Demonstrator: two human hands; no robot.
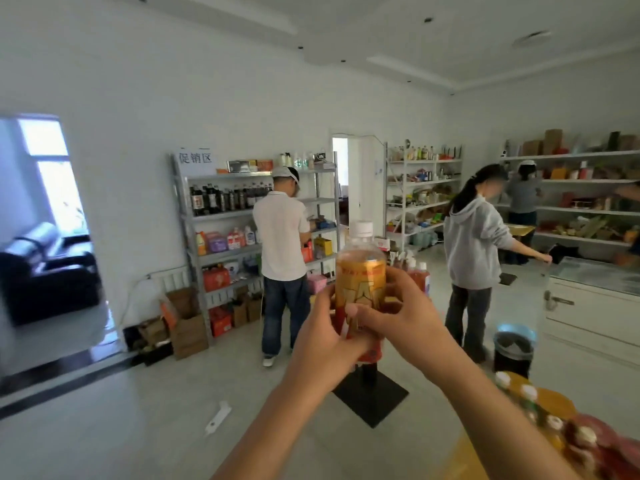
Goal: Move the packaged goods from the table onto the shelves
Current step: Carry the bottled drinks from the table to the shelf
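I hold an upright drink bottle (360, 265) with a white cap and an orange-and-red label in front of me. My left hand (325, 337) grips its lower part from the left. My right hand (398, 306) grips its middle from the right, thumb across the label. At the lower right, several more white-capped bottles (554, 427) stand on a yellow table (464, 455). Metal shelves (221, 216) with bottles and packs stand at the far wall on the left. Another shelf unit (420, 195) is beyond the doorway, and long wall shelves (585, 209) are at the right.
A person in a white shirt (282, 244) stands at the left shelves. A person in a grey hoodie (472, 251) stands mid-room, another person (523, 199) at the right shelves. A black stand base (370, 396), a dark bin (512, 351), a white cabinet (592, 306) and floor boxes (188, 327) are nearby.
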